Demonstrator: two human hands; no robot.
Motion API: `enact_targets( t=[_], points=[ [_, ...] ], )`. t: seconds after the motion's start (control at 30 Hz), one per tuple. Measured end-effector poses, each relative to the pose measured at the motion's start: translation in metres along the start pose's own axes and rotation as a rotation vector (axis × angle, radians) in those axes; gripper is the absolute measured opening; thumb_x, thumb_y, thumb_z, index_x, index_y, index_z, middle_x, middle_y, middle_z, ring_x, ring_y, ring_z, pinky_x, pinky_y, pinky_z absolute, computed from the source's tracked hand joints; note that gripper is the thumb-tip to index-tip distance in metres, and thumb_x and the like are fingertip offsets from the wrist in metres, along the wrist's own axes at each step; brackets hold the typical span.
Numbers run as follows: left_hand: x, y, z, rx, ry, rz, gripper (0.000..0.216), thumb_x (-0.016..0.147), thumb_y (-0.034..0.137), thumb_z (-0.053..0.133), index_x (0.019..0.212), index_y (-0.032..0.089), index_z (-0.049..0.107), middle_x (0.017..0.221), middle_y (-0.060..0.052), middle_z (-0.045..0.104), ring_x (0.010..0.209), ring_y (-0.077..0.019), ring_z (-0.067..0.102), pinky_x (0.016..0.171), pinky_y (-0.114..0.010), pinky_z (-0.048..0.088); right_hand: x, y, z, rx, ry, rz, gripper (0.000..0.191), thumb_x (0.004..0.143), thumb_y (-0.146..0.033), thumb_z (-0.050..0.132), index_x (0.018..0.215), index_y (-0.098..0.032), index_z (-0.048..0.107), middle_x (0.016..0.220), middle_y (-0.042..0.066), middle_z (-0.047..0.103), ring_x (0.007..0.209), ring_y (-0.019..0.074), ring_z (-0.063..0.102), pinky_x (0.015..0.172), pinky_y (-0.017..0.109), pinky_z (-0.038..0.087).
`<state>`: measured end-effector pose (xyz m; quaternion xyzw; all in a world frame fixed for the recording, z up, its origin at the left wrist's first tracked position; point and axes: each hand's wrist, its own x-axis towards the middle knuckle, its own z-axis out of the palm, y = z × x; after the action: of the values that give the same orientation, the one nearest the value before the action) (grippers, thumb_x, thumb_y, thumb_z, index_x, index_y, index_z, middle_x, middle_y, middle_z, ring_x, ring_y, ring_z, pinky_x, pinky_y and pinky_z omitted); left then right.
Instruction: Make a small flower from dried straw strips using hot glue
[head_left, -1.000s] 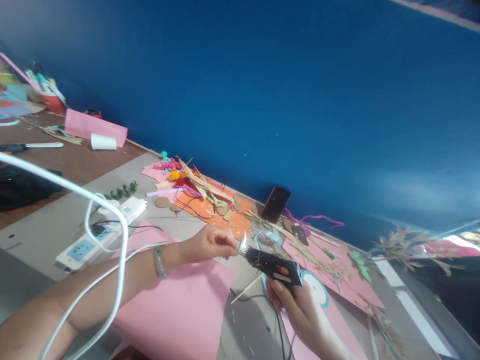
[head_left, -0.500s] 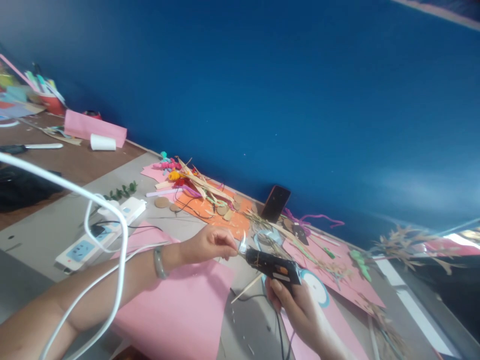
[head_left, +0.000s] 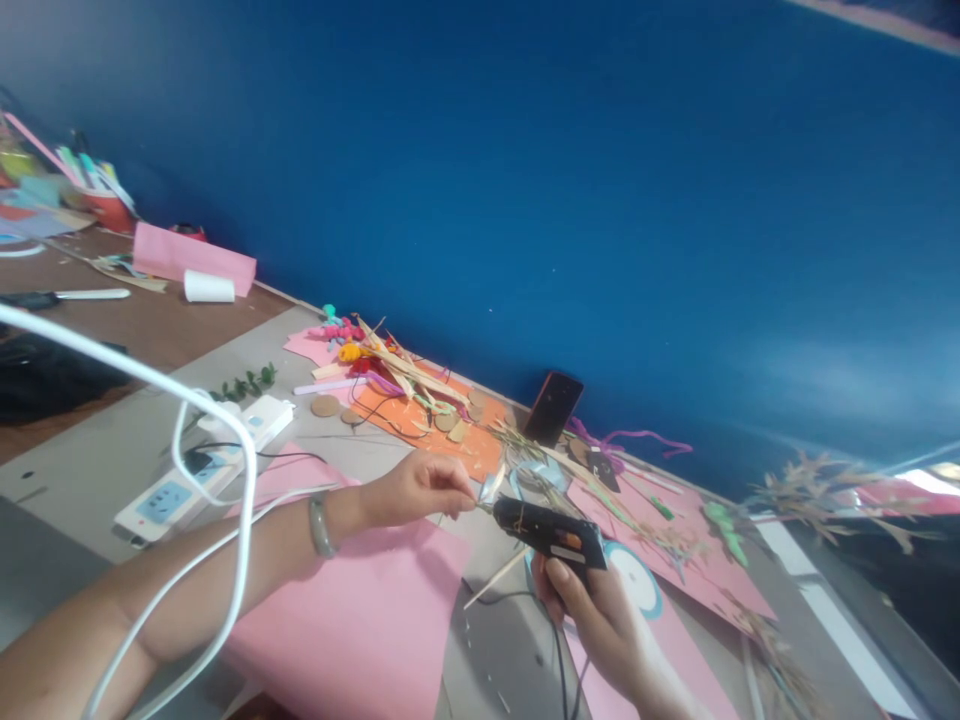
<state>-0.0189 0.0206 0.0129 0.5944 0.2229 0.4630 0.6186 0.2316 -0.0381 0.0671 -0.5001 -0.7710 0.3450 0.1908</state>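
Observation:
My right hand point(head_left: 581, 600) is wrapped round the handle of a black hot glue gun point(head_left: 551, 532), whose nozzle points left. At that nozzle, my left hand point(head_left: 427, 487) pinches something small and thin between thumb and fingertips; I cannot make out its kind. A pale scrap point(head_left: 491, 482) shows just above the nozzle. Below my left forearm lies a pink paper sheet point(head_left: 360, 620). A dark cord runs down from the glue gun, and a thin pale stick point(head_left: 495, 578) lies under it.
A white power strip point(head_left: 202, 475) with plugged cords sits at the left, and a thick white cable point(head_left: 244, 500) loops across the front. Dried stalks and craft scraps cover an orange sheet point(head_left: 480, 455). A phone point(head_left: 553, 408) leans against the blue wall point(head_left: 525, 200).
The pale scrap by the nozzle looks slightly changed in angle. Both hands and the glue gun keep nearly the same places; the whole view has shifted a few pixels.

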Motion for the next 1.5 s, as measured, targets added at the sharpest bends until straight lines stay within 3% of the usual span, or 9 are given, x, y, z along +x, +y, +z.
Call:
enact_targets(
  t=[0.37, 1.5],
  points=[
    [-0.0013, -0.0013, 0.0008, 0.030, -0.012, -0.020, 0.017, 0.079, 0.028, 0.070, 0.077, 0.011, 0.068, 0.070, -0.003, 0.061, 0.063, -0.0104, 0.057, 0.060, -0.021, 0.045, 0.0010, 0.0010, 0.0016, 0.001, -0.037, 0.000, 0.048, 0.096, -0.049, 0.033, 0.065, -0.018, 0.051, 0.053, 0.000, 0.048, 0.050, 0.0123, 0.044, 0.050, 0.025, 0.031],
    [-0.0014, -0.0032, 0.0015, 0.022, -0.009, -0.059, 0.022, 0.078, 0.033, 0.070, 0.078, 0.011, 0.069, 0.069, -0.003, 0.062, 0.063, -0.0105, 0.056, 0.059, -0.022, 0.045, 0.0010, -0.0008, 0.0041, -0.078, 0.045, -0.062, 0.043, 0.096, -0.046, 0.036, 0.065, -0.019, 0.049, 0.053, 0.000, 0.049, 0.050, 0.0139, 0.047, 0.049, 0.026, 0.033]
  ],
)
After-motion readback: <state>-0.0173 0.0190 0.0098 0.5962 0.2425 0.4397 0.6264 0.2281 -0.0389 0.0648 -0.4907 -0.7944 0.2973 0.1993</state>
